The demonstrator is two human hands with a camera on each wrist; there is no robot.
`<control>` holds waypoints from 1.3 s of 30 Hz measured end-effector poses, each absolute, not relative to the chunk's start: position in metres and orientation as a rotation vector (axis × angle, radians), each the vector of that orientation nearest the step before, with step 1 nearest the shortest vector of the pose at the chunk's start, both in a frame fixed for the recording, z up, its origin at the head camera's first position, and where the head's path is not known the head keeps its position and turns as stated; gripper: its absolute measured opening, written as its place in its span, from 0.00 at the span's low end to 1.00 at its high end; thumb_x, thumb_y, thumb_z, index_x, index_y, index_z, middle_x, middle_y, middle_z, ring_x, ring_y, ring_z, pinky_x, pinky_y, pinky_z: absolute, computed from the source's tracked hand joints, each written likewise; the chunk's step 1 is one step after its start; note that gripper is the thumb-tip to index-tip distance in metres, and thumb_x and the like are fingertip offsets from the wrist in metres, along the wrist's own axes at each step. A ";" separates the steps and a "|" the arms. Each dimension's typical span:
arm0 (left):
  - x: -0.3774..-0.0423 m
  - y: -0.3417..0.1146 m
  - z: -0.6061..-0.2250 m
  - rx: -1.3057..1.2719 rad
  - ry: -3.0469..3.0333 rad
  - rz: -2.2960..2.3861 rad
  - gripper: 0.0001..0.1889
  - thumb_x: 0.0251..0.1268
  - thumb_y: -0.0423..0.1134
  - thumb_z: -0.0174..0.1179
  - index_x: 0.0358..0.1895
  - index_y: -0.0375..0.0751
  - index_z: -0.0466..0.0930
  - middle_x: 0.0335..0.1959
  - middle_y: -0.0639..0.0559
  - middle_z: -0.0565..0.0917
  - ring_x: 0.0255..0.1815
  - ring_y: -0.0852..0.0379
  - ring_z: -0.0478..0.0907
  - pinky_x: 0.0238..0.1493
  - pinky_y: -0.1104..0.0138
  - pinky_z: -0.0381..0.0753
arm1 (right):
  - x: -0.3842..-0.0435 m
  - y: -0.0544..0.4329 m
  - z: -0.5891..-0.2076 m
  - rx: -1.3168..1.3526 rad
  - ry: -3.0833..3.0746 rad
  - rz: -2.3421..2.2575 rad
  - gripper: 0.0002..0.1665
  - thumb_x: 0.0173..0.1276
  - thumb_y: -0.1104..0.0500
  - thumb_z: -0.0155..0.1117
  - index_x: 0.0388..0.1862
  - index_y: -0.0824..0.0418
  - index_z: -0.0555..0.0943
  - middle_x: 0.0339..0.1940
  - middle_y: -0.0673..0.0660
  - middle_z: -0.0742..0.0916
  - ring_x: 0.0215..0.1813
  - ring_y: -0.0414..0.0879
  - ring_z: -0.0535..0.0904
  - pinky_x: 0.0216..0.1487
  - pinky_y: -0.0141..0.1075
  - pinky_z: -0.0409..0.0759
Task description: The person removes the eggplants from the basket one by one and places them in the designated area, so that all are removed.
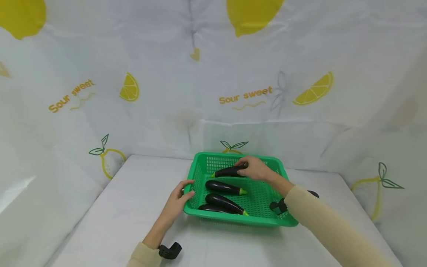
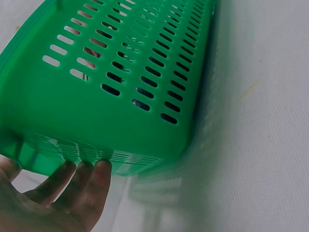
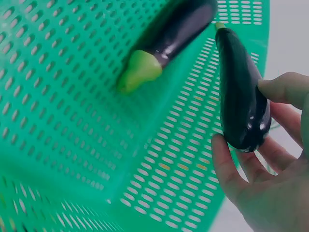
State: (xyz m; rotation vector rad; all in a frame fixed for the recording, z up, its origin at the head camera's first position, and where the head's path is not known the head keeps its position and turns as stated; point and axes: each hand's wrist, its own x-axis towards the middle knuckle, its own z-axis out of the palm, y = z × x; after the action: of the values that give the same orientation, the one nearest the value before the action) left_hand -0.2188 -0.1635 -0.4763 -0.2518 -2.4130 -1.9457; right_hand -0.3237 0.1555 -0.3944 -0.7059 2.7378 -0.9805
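Observation:
A green plastic basket (image 1: pixel 248 219) with slotted walls holds several dark purple eggplants. My right hand (image 1: pixel 255 169) grips the thick end of one eggplant (image 1: pixel 228 171) near the basket's far wall. In the right wrist view, its thumb lies on one side of that eggplant (image 3: pixel 241 92) and the fingers curl round the other. Three more lie below it: an eggplant (image 1: pixel 222 187) in the middle, an eggplant (image 1: pixel 222 201) nearer, and an eggplant (image 1: pixel 215 209) partly hidden by the near rim. My left hand (image 1: pixel 175 200) holds the basket's left rim; its fingertips touch the outer wall (image 2: pixel 96 130).
The basket stands on a white-covered table (image 1: pixel 133 207). A white sheet (image 1: pixel 166 111) printed with lemons rises behind and at both sides. Black devices are strapped to both wrists, one being the left wrist camera (image 1: pixel 170 251).

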 end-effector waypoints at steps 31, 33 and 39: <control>-0.220 -0.164 -0.475 -0.229 -2.409 -1.966 0.23 0.77 0.38 0.57 0.72 0.44 0.71 0.76 0.43 0.66 0.72 0.41 0.69 0.65 0.47 0.69 | -0.232 0.243 -0.317 -0.762 2.995 -1.109 0.16 0.72 0.57 0.69 0.56 0.60 0.85 0.56 0.56 0.84 0.56 0.50 0.78 0.48 0.37 0.82; -0.220 -0.164 -0.475 -0.224 -2.408 -1.971 0.23 0.77 0.38 0.57 0.72 0.44 0.71 0.75 0.43 0.67 0.71 0.42 0.69 0.65 0.47 0.69 | -0.225 0.250 -0.319 -0.782 3.011 -1.155 0.15 0.71 0.59 0.69 0.55 0.60 0.85 0.55 0.56 0.84 0.54 0.44 0.79 0.46 0.32 0.82; -0.220 -0.163 -0.475 -0.223 -2.402 -1.983 0.23 0.77 0.38 0.57 0.72 0.43 0.71 0.75 0.43 0.66 0.72 0.42 0.69 0.65 0.48 0.69 | -0.203 0.275 -0.330 -0.750 3.096 -1.199 0.16 0.69 0.62 0.71 0.55 0.60 0.86 0.53 0.54 0.83 0.51 0.27 0.73 0.46 0.23 0.76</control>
State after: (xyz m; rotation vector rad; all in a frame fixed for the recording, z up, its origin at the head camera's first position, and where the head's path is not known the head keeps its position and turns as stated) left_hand -0.2197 -0.1633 -0.4755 -0.2231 -2.4017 -1.9830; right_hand -0.2026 0.2754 -0.3302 -0.7500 3.0960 -1.1995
